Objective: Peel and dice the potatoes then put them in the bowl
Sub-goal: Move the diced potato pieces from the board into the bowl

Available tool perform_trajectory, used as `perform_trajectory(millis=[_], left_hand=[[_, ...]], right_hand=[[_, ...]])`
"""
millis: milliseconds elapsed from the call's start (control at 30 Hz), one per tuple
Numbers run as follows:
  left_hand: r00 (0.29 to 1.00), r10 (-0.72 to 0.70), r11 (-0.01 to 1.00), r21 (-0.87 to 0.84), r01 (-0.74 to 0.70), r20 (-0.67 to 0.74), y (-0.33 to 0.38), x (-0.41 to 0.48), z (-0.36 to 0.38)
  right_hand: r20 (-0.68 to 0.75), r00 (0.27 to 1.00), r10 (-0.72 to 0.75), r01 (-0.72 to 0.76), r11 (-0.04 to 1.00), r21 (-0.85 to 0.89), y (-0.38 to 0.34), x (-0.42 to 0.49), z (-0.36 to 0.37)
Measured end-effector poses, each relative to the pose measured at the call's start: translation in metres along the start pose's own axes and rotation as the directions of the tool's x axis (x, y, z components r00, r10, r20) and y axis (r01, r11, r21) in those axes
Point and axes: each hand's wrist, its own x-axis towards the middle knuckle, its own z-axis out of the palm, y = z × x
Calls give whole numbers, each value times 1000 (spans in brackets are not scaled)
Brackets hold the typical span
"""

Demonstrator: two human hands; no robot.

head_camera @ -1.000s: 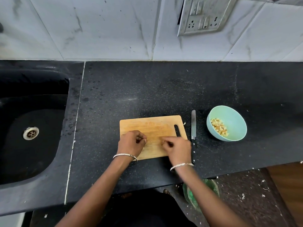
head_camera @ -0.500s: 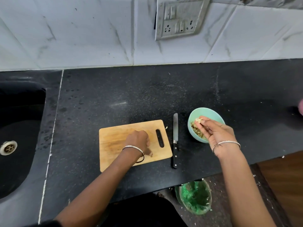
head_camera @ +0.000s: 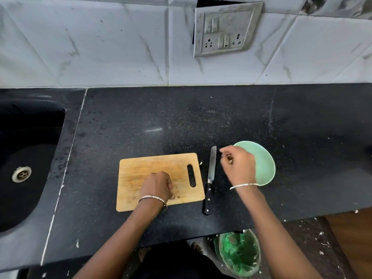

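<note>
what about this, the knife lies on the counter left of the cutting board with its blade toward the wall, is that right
Not quite: the side is wrong. The knife lies on the counter to the right of the cutting board, between it and the green bowl. Its blade does point toward the wall. The head view shows this.

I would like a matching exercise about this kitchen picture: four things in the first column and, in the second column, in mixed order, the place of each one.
Things:
1. cutting board
2. knife
3. bowl
4. bin

Places:
A. down below the front edge of the counter
B. lying between the cutting board and the bowl
C. partly hidden behind the right hand
D. under the left hand

Pairs: 1-D, 2-B, 3-C, 4-A
</note>
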Motion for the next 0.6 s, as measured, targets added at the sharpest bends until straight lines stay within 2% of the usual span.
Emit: perform_trajectory(millis=[67, 133, 200, 367, 600], left_hand=[[999, -23, 1000, -10, 23, -31, 0, -2, 2], [999, -31, 999, -19, 30, -40, 0, -4, 3], [999, -42, 999, -27, 41, -33, -2, -5, 3], [998, -64, 997, -37, 62, -31, -5, -7, 5], [992, -16, 994, 108, 30, -123, 1, -5, 15]], right_hand=[[132, 987, -97, 101, 995, -23, -13, -3, 21], [250, 962, -108, 135, 986, -95, -20, -3, 44], [304, 948, -91, 150, 972, -178, -24, 0, 60], [305, 948, -96, 171, 959, -228, -22, 8, 76], [305, 945, -122, 195, 955, -222, -25, 5, 73]])
